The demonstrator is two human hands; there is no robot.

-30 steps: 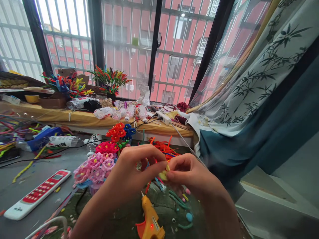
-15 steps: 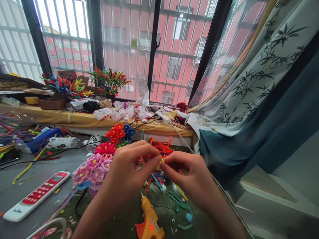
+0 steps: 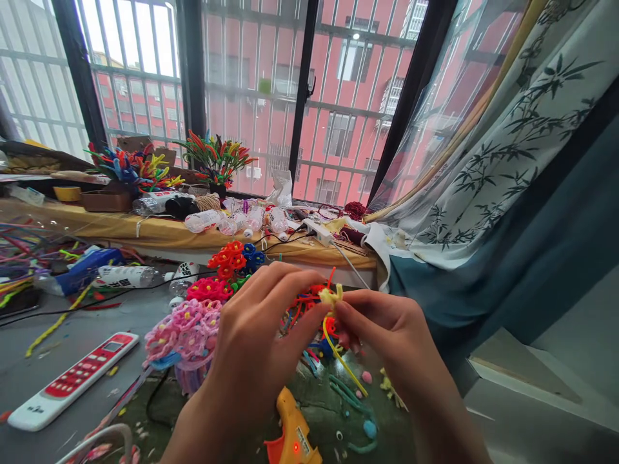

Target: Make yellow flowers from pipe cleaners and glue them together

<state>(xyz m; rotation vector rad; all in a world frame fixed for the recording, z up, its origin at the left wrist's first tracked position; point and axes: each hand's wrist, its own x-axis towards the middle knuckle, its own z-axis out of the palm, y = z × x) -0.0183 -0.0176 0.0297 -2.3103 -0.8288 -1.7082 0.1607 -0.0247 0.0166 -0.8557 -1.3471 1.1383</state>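
Between my fingertips is a small pale-yellow piece of twisted pipe cleaner (image 3: 331, 296), with one short end sticking up. My left hand (image 3: 271, 328) pinches it from the left, its upper fingers arched over. From the right, my right hand (image 3: 387, 328) pinches the same piece between thumb and forefinger. Below my hands lies a yellow hot glue gun (image 3: 293, 425) with a red light lit; its nozzle is hidden behind my left hand. A yellow pipe cleaner (image 3: 344, 361) slants down beneath my fingers. Teal pipe cleaners (image 3: 351, 393) and a blue pompom (image 3: 370, 430) rest on the dark mat.
Left of my hands stands a bunch of pink pipe-cleaner flowers (image 3: 186, 328), with red flowers (image 3: 227, 259) behind. A white and red remote control (image 3: 72, 380) lies at left. Plastic bottles (image 3: 128, 277) and a power strip (image 3: 316, 231) sit farther back. A teal curtain (image 3: 464, 303) hangs at right.
Both hands have shifted slightly right, and my left hand has turned, lifting its fingers. More of the pale-yellow piece shows now. A pale-yellow piece beside my right wrist has come into view.
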